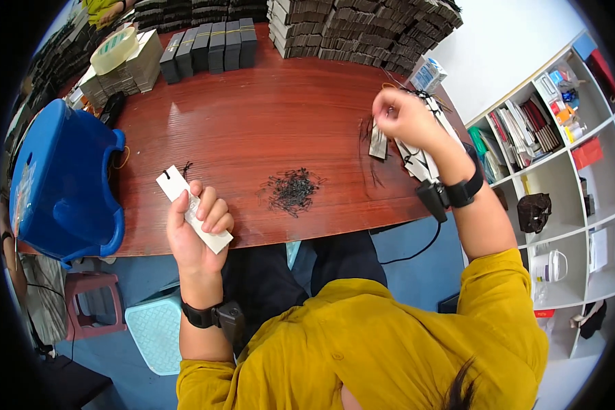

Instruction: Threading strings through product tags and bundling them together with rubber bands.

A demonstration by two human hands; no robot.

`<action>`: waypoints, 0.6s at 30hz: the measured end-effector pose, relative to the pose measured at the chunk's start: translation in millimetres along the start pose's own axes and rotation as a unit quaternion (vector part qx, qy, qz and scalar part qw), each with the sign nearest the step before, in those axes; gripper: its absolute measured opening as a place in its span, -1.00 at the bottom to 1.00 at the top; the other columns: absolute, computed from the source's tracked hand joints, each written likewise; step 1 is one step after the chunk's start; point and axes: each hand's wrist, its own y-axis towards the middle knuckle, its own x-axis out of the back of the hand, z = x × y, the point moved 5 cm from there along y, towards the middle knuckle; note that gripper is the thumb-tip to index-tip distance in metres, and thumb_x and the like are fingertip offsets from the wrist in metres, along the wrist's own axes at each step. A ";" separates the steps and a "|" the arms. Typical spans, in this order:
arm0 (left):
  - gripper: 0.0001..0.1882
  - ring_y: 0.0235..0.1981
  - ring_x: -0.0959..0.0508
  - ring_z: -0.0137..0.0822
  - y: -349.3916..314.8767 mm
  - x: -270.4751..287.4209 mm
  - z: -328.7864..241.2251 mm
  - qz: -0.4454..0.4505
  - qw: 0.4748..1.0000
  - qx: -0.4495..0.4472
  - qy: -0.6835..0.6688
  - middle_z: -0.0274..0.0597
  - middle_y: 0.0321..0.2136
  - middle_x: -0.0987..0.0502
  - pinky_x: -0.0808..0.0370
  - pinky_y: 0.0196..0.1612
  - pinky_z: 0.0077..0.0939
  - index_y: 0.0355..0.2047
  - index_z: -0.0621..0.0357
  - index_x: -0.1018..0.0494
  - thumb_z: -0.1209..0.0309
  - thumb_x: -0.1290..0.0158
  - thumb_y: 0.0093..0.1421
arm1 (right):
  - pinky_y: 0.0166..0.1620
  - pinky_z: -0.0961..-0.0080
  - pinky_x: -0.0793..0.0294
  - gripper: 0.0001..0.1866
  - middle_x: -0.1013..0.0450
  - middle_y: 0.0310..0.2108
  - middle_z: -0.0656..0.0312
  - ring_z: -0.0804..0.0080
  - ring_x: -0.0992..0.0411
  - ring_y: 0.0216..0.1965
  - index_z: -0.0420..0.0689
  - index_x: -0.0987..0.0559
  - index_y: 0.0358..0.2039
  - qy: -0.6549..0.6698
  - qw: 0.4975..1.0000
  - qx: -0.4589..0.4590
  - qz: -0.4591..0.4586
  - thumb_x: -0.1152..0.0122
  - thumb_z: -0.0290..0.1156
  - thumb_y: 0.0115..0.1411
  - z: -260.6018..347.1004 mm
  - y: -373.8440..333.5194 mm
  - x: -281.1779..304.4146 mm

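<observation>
Holding one white rectangular paper tag (194, 210) over the desk (253, 130) edge, the left hand (197, 229) grips it while the right hand (404, 117) clenches a threaded tag bundle (417, 157); a small heap of black string loops (292, 190) remains unused, suggesting work is partway.

Two hands working with paper tags over a reddish wooden surface (253, 123)

Lower left of the frame, the left hand (197, 229) is gripping a white tag (193, 208) with a black string; upper right, the right hand (403, 117) is pinching a thread above a bundle of tags (417, 158). A pile of black strings (292, 190) is lying between them.
</observation>
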 end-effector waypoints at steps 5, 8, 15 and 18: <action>-0.87 -0.72 -0.13 -0.54 -0.6 6.8 -0.1 -0.001 1.000 -0.003 0.013 -0.38 -0.69 -0.14 -0.13 -0.65 -0.68 -0.39 0.10 -0.29 0.33 0.13 0.20 | -0.39 0.67 -0.48 -0.85 -0.39 -0.48 0.34 0.58 -0.47 -0.43 -0.20 -0.42 -0.28 0.265 0.962 -0.061 -0.030 -0.04 -0.52 0.09 21.5 41.4 25.2; -0.87 -0.72 -0.11 -0.55 -1.4 7.6 2.5 0.010 1.000 -0.010 0.014 -0.39 -0.69 -0.12 -0.12 -0.66 -0.70 -0.37 0.11 -0.27 0.33 0.15 0.22 | -0.30 0.67 -0.46 -0.85 -0.39 -0.39 0.33 0.58 -0.46 -0.37 -0.17 -0.41 -0.26 0.281 0.960 -0.005 -0.014 -0.05 -0.47 0.14 69.1 80.2 11.9; -0.87 -0.73 -0.09 -0.55 -2.6 1.8 13.0 0.015 0.999 -0.026 0.045 -0.39 -0.71 -0.12 -0.11 -0.65 -0.67 -0.41 0.10 -0.29 0.34 0.16 0.21 | -0.40 0.59 -0.49 -0.86 -0.48 -0.47 0.23 0.49 -0.52 -0.41 -0.19 -0.46 -0.32 0.249 0.964 0.076 0.052 -0.03 -0.52 0.07 187.3 143.1 -77.9; -0.87 -0.74 -0.08 -0.55 -8.4 8.1 8.3 0.024 0.998 -0.037 0.033 -0.40 -0.71 -0.11 -0.10 -0.66 -0.68 -0.42 0.09 -0.28 0.33 0.17 0.22 | -0.27 0.42 -0.50 -0.72 -0.50 -0.42 0.08 0.28 -0.52 -0.30 -0.20 -0.51 -0.27 0.148 0.968 0.176 0.097 -0.18 -0.37 -0.01 207.3 133.0 -141.1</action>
